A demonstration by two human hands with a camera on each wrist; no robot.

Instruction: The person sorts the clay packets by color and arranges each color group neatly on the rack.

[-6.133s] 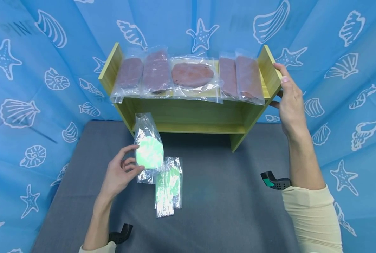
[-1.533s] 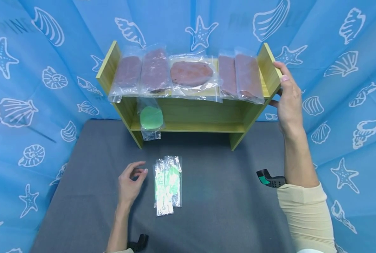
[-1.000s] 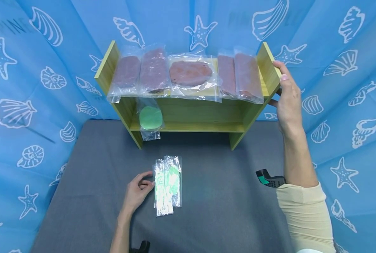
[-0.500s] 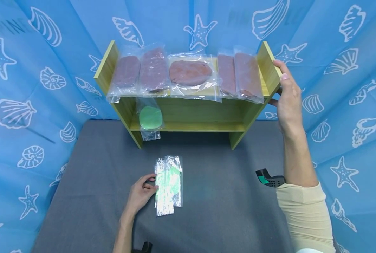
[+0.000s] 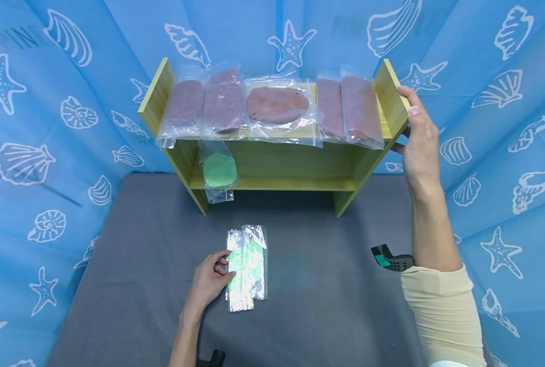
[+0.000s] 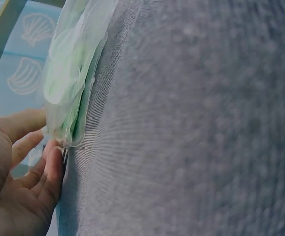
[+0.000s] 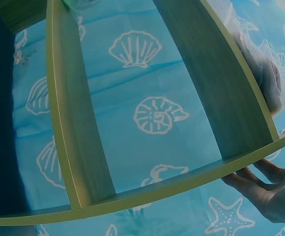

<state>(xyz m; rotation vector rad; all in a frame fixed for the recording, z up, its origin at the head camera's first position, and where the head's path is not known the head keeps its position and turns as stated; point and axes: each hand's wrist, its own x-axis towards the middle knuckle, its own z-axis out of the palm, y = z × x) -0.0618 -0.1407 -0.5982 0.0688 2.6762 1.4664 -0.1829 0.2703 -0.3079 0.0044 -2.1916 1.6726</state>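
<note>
Noting the change: the left hand [image 5: 208, 283] has moved in over the left edge of the green packets [image 5: 253, 267], loosely bent and touching plastic – whether it pinches cannot be told; the packets lie overlapping on the near surface [image 5: 323, 285]; the right hand [image 5: 421, 153] grips the right end of the wooden rack [image 5: 392, 102]; another green packet [image 5: 219, 171] rests on its lower shelf [image 5: 300, 183], left – work appears to centre on the pile.
</note>
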